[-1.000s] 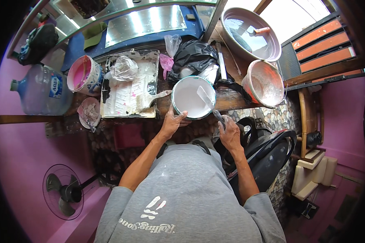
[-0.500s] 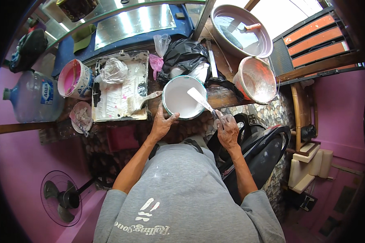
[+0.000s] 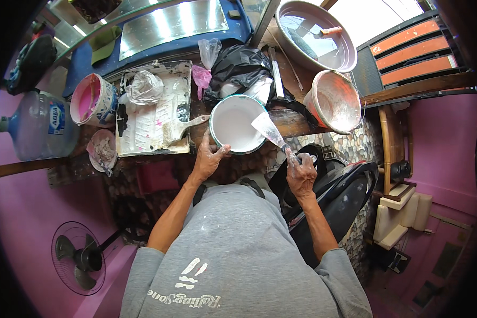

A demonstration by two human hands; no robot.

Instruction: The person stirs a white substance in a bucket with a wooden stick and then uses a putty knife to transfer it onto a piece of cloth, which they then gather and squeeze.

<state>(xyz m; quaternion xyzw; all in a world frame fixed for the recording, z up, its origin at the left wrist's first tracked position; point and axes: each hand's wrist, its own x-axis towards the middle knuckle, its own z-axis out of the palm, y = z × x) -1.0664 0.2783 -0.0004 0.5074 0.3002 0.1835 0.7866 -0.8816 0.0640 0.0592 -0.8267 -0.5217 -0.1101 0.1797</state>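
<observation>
My left hand (image 3: 206, 160) grips the lower left side of a round white tub (image 3: 233, 123) with a green rim and pale, creamy contents. My right hand (image 3: 301, 175) is closed on the handle of a putty knife (image 3: 265, 127), whose white-smeared blade lies over the tub's right rim. Just left of the tub, a paintbrush (image 3: 177, 130) rests on a messy paint tray (image 3: 153, 119) with a crumpled plastic bag (image 3: 145, 88) on it. Behind the tub sit a black plastic bag (image 3: 233, 71) and a small pink bag (image 3: 201, 80).
The worn wooden bench (image 3: 283, 120) holds a pink-paint bucket (image 3: 82, 103), small bowl (image 3: 100, 146), water jug (image 3: 29, 130), stained bucket (image 3: 336, 100) and grey basin (image 3: 297, 45). A motorbike (image 3: 336, 212) stands below at right; a fan (image 3: 69, 249) is at lower left.
The blade has turned and moved from within the tub's mouth to its right rim, with my right hand angled along. The whole scene has shifted slightly leftward in the view.
</observation>
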